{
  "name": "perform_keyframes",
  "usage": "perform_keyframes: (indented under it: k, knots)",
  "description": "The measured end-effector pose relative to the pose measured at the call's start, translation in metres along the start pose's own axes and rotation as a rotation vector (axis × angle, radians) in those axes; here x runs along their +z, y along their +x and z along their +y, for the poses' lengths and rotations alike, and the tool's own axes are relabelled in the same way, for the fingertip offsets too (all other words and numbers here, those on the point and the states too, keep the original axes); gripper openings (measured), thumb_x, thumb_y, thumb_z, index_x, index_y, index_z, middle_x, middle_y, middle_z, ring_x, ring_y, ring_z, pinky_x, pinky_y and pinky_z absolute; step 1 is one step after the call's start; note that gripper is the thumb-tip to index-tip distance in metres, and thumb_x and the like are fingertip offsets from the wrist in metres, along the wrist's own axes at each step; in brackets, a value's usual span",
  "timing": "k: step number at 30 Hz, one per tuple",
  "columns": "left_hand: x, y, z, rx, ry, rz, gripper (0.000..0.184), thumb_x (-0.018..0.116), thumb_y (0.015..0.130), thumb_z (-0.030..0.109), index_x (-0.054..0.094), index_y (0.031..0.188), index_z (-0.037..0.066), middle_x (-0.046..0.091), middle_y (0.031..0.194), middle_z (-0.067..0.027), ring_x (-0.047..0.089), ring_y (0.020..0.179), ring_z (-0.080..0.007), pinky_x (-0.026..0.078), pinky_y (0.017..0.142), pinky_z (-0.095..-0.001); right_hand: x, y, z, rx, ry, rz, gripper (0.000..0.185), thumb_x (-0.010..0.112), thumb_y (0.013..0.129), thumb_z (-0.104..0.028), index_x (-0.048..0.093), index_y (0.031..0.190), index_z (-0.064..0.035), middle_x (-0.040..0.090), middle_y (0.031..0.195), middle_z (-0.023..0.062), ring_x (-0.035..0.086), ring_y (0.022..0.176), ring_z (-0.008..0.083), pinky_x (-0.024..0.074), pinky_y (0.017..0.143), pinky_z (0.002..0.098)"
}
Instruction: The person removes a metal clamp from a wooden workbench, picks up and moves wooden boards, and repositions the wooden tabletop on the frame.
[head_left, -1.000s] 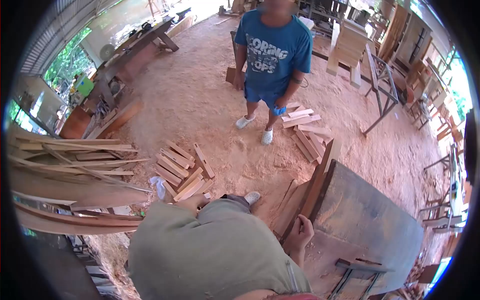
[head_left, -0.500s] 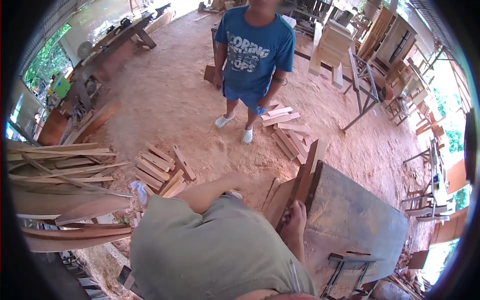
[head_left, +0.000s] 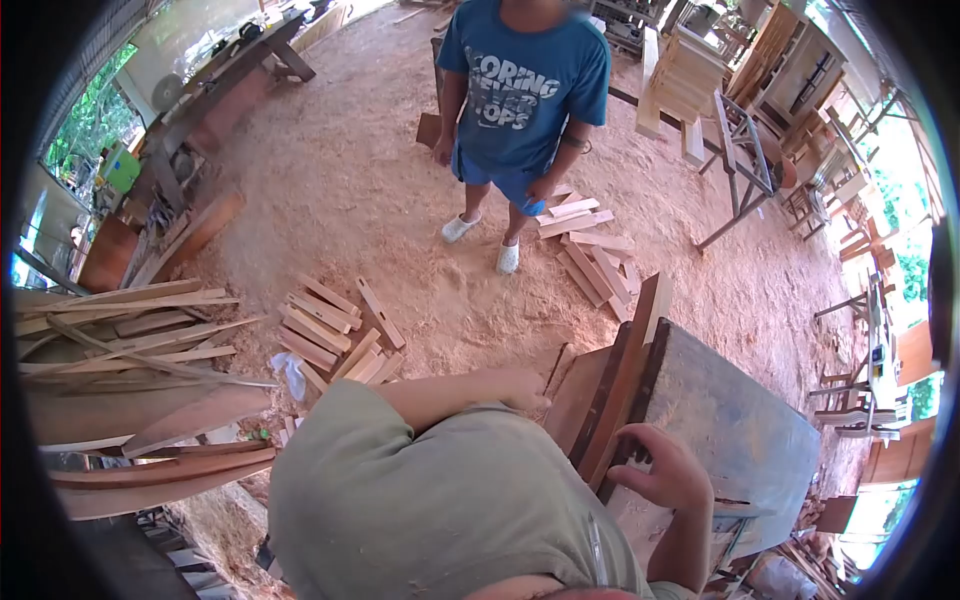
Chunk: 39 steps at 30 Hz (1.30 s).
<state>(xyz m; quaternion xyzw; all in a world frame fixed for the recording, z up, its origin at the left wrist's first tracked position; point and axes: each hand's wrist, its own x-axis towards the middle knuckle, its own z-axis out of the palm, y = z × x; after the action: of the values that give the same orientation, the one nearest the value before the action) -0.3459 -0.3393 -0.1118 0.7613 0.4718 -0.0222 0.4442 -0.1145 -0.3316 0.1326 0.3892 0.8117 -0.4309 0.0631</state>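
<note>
A long squared wooden beam (head_left: 628, 385) lies along the near-left edge of a grey, dusty work table (head_left: 730, 430). My right hand (head_left: 668, 465) is beside the beam over the table edge, its fingers curved and apart from the thumb. No object shows between them; whether the fingertips touch the beam I cannot tell. My left forearm crosses in front of my body, and my left hand (head_left: 525, 388) is near the beam's left side. Its fingers are indistinct, so what it holds, if anything, does not show.
A person in a blue shirt (head_left: 525, 90) stands ahead on the sawdust-covered floor. Cut wooden pieces (head_left: 325, 325) are piled at the left, with more blocks (head_left: 595, 265) near the person. Long offcuts (head_left: 130, 330) are stacked far left. A metal frame (head_left: 740, 165) stands at the right.
My right hand has moved right, away from the beam, and its fingers have opened. My left hand has shifted right toward the beam. The view has shifted slightly.
</note>
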Motion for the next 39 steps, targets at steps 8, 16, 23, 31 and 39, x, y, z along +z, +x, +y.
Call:
perform_keyframes:
  k: [8,16,23,31,39]
  knots:
    - [-0.030,-0.021,-0.096,-0.480,0.015,0.595,0.041,0.042,0.088,0.039,0.062,0.106,0.008,0.060,0.104,-0.0208,0.056,0.098,-0.0365,0.044,0.086,-0.0443,0.042,0.042,-0.036,-0.359,0.571,0.386,0.048,0.073,0.068,-0.015,0.056,0.110,-0.0005,0.059,0.099,0.0143,0.058,0.092,0.0240,0.0455,0.079,0.0303]
    - [-0.068,-0.040,-0.126,-0.585,-0.242,0.543,0.043,0.041,0.089,0.039,0.058,0.110,0.006,0.059,0.105,-0.0235,0.055,0.101,-0.0380,0.043,0.087,-0.0437,0.084,0.082,-0.010,-0.463,0.273,0.545,0.041,0.073,0.070,-0.015,0.056,0.105,-0.0009,0.061,0.086,0.0107,0.059,0.077,0.0208,0.0476,0.068,0.0302]
    - [0.072,-0.057,-0.241,-0.666,-0.469,0.132,0.039,0.045,0.084,0.037,0.061,0.083,0.001,0.062,0.071,-0.0138,0.060,0.058,-0.0233,0.047,0.052,-0.0400,0.135,0.069,0.077,0.142,0.742,0.639,0.063,0.072,0.073,-0.024,0.041,0.122,0.0003,0.053,0.103,0.0112,0.054,0.082,0.0137,0.0470,0.070,0.0284]
    - [0.115,-0.131,-0.222,-1.123,-0.848,0.141,0.041,0.039,0.090,0.037,0.054,0.107,0.003,0.063,0.089,-0.0166,0.060,0.071,-0.0279,0.047,0.061,-0.0441,0.093,-0.029,0.065,0.220,-0.026,0.793,0.055,0.073,0.068,-0.024,0.050,0.113,-0.0021,0.056,0.101,0.0132,0.057,0.091,0.0251,0.0477,0.076,0.0343]
    - [0.052,-0.080,-0.239,-0.877,-0.981,0.474,0.044,0.041,0.089,0.043,0.058,0.094,0.002,0.062,0.079,-0.0101,0.058,0.062,-0.0181,0.045,0.049,-0.0318,0.055,-0.029,0.068,0.335,-0.084,0.729,0.051,0.071,0.069,-0.025,0.052,0.111,-0.0036,0.058,0.095,0.0134,0.059,0.078,0.0262,0.0490,0.070,0.0349]
